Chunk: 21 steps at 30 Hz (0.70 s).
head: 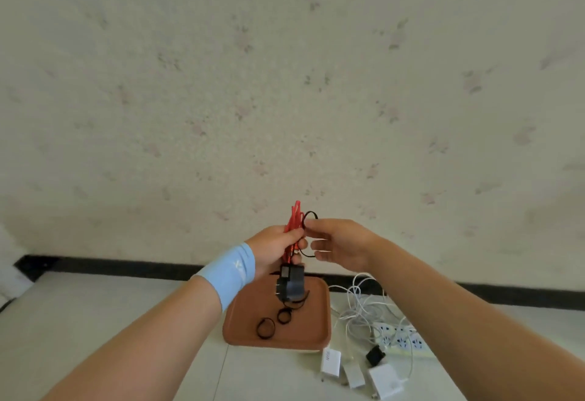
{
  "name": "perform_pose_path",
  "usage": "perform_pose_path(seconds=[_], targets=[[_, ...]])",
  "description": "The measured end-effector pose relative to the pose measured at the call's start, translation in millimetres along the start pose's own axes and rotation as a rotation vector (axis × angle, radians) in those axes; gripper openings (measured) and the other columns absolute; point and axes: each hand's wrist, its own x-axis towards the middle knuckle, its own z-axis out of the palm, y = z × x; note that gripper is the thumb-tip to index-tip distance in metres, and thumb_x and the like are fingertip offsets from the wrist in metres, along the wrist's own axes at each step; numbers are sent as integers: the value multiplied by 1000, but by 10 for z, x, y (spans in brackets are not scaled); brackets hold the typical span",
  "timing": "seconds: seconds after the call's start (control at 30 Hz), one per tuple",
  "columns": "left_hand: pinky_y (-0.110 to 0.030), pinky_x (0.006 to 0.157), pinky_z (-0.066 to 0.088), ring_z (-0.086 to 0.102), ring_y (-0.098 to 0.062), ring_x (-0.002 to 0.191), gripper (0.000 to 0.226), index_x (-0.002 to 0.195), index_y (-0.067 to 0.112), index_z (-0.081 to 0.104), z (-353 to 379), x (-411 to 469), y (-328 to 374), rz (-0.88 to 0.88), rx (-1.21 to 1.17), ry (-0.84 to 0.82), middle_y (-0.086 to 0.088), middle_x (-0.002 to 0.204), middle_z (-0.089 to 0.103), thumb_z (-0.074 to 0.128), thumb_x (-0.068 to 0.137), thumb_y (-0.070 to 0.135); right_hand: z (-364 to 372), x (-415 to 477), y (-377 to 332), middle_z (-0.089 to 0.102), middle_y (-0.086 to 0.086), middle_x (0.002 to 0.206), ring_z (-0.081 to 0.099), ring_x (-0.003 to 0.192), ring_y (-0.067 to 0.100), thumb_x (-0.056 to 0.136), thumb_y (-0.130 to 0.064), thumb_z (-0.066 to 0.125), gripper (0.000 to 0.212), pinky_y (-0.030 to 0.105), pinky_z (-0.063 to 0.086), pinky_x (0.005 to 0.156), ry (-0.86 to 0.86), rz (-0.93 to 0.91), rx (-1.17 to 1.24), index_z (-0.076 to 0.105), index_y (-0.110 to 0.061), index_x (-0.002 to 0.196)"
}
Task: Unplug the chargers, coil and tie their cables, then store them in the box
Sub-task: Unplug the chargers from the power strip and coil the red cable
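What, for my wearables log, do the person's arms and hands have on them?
The left forearm and right forearm are bare, sleeveless. The left wrist carries a light blue wristband bearing a small white mark. The left hand and right hand wear no gloves.

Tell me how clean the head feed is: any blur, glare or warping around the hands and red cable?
Head view: soft, even light, no glare. Head view: the black baseboard bows, so wide-angle warping grows toward the edges. Head view: the red cable and black tie are slightly soft but readable; the white chargers at the bottom look soft too.
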Motion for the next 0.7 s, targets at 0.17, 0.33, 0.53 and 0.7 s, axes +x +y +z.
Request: perform_pose_path(seconds=[0.17,0.33,0.53,0.7], targets=[[-32,76,52,46,-11,57,19,110,14,62,347,-334,239,120,63,13,3,74,54,50,103,27,64,-506,-200,70,-2,88,61,85,15,86,-29,78,22,29,49,77,107,-108,-84,75,-15,103],[-33,74,55,48,-11,56,20,107,10,60,670,-494,406,178,80,-40,-3,83,56,45,104,23,-5,-877,-340,71,4,86,65,83,17,86,-28,79,26,30,50,77,201,-205,-113,73,-9,103],[-44,85,56,52,-14,57,24,109,3,61,871,-491,560,165,-161,2,-18,117,68,45,104,20,-227,-1186,-561,73,10,85,72,80,24,101,-12,58,11,37,58,81,298,-449,148,61,-1,103],[-37,80,54,49,-14,56,19,97,9,57,991,-392,635,171,10,-62,1,67,55,45,104,22,-252,-1356,-638,67,4,74,54,51,16,99,-11,62,12,49,56,82,247,-488,-339,71,-5,103]])
